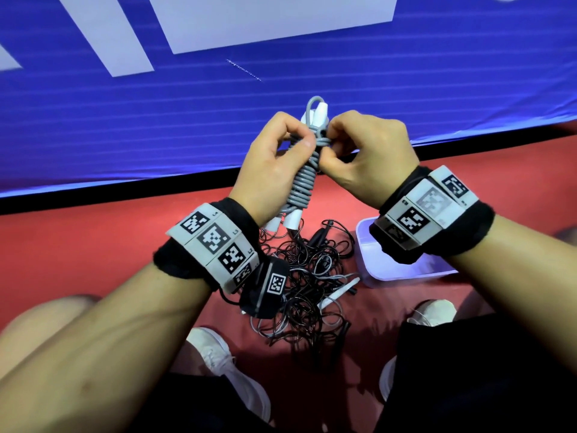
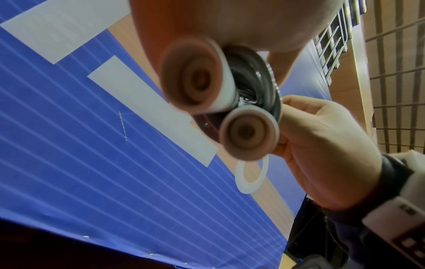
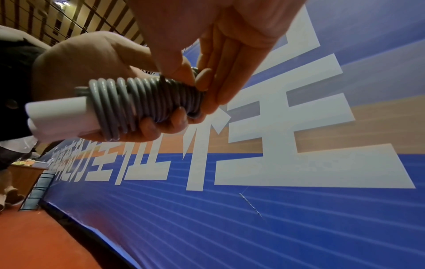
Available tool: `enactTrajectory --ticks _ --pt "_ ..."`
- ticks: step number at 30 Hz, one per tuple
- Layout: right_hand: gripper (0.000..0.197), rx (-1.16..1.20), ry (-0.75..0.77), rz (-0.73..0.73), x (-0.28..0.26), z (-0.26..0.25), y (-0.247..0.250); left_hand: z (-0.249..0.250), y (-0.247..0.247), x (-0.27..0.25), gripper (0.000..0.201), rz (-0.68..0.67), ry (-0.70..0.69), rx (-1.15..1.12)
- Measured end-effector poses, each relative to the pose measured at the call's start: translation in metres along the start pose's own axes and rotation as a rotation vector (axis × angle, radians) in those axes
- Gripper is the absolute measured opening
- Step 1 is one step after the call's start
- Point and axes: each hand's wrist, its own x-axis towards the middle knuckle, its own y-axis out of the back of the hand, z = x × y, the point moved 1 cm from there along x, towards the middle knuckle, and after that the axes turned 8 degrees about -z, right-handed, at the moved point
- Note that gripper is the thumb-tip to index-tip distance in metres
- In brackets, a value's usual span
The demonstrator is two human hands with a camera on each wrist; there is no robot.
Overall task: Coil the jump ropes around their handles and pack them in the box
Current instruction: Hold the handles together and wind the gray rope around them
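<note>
A grey jump rope (image 1: 302,182) is wound in tight coils around its two white handles (image 1: 293,220), held upright at chest height. My left hand (image 1: 274,157) grips the bundle around its middle, fingers curled under the coils (image 3: 147,102). My right hand (image 1: 362,151) pinches the rope's top turns (image 3: 195,85) between thumb and fingertips. The two round handle ends (image 2: 249,132) point at the left wrist camera. A pale lilac box (image 1: 406,270) stands on the red floor under my right wrist. A tangle of black and grey ropes (image 1: 312,276) lies between my feet.
A large blue banner with white characters (image 1: 156,104) lies on the floor ahead, with a black edge toward me. My white shoes (image 1: 224,364) flank the rope pile. A far-off desk and a person's legs (image 3: 13,182) show in the right wrist view.
</note>
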Motion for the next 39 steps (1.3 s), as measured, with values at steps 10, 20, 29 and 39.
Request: enactTrajectory --ticks 10,20,29,39 --pt "0.018 0.079 -0.003 -0.177 0.007 0.011 0.012 -0.008 0.005 0.000 0.023 -0.004 0.057 0.105" --pt "0.028 -0.132 0.075 -0.195 -0.003 0.009 0.015 -0.004 0.000 0.002 0.047 -0.059 0.094 0.186" --pt "0.025 -0.133 0.031 -0.119 -0.003 0.012 0.011 -0.015 -0.004 0.010 0.040 -0.007 0.061 0.232" --pt "0.019 0.072 -0.182 -0.071 -0.002 0.028 -0.002 -0.026 -0.007 0.026 0.038 -0.036 0.274 -0.024"
